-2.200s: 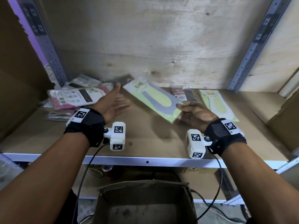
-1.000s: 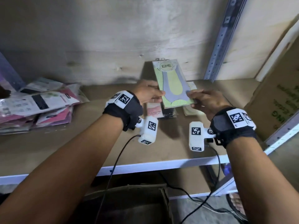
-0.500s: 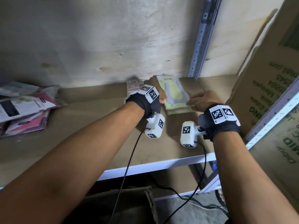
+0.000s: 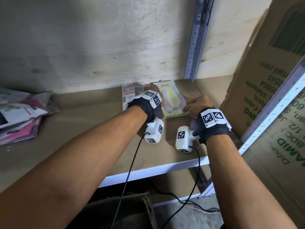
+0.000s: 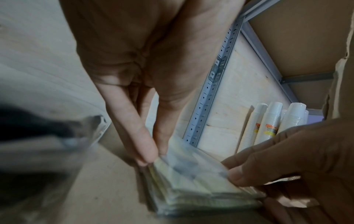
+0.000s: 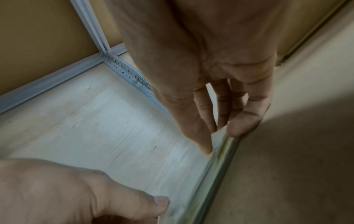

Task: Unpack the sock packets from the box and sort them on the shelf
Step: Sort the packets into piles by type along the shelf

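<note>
1. A second ago the yellow-green sock packet (image 4: 171, 100) was upright in the air between both hands. Now it lies flat on a stack of like packets on the shelf board (image 4: 82, 138), in the far corner by the metal upright (image 4: 194, 47). That packet looks sorted.
2. The pink packet pile (image 4: 19, 116) sits well off beyond the left arm, and a pinkish packet (image 4: 127, 96) lies just beside the left hand.
3. The left hand (image 4: 155, 96) pinches the stack's near-left edge with narrow fingers.
4. The right hand (image 4: 197, 104) pinches the right edge, squaring it.
</note>
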Demonstrator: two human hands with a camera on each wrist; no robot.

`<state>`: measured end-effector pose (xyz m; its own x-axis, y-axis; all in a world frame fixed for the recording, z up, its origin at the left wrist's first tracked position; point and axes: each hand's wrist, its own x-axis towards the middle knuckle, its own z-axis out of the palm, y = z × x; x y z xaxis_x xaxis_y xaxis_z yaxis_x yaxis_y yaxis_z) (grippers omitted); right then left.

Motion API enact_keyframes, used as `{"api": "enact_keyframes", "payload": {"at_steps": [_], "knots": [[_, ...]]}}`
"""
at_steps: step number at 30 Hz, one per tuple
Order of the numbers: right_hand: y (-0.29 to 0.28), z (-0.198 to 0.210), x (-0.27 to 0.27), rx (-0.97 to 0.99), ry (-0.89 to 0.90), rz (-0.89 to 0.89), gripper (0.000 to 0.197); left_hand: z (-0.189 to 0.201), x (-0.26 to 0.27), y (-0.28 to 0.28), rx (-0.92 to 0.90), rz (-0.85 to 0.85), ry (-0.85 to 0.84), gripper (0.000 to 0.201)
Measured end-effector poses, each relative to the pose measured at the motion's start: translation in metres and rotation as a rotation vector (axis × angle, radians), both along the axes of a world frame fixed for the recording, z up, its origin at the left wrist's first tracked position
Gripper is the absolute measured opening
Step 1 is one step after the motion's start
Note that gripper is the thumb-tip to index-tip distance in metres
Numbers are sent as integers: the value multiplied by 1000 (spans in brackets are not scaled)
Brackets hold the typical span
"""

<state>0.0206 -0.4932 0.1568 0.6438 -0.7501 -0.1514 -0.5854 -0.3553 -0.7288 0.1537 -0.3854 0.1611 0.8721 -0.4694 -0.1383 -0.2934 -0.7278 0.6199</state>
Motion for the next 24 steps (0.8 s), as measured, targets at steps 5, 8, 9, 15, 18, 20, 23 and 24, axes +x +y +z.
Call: {"api": "enact_keyframes", "payload": {"at_steps": [5,8,9,15,18,20,23,24], "knots": [[1,3,0,9,29,14,32,1,0,3,7,-10,-26,63],[3,5,0,-1,30,-7,31,12,0,7,16,-3,-37,54],[5,6,0,-18,18,-20,30,17,0,10,1,13,-44,51],[32,24,11,-181,-101,-43,25,49,9,67,-234,139,-33,31],[55,31,19,-157,-226,39,23,43,18,117,-359,251,38,26],[78,32,25,-99,-289,153,19,35,23,155,-436,306,101,17],[114,27,38,-52,-304,260,13,23,30,208,-556,402,186,11],[126,24,42,-55,-295,294,12,19,32,223,-567,434,185,14]]}}
